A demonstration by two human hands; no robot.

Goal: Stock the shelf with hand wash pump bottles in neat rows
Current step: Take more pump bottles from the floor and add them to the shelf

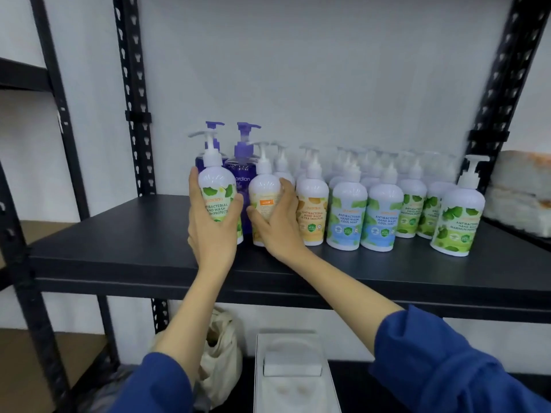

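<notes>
Blue sleeves (441,362) reach up to the black shelf (119,248). The left hand (213,231) wraps around a green-label bottle (217,192), upright, its pump spout pointing left. Just beside it, the right hand (278,225) grasps an orange-label bottle (264,186), also upright, its label turned partly away. Right of these stand one more orange-label bottle (313,213), two blue-label bottles (347,216) and several green ones in rows. Behind the held pair stand two purple bottles (243,162).

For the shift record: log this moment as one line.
left hand grips green-label bottle | right hand grips orange-label bottle | both at left end of rows | shelf part stocked
</notes>
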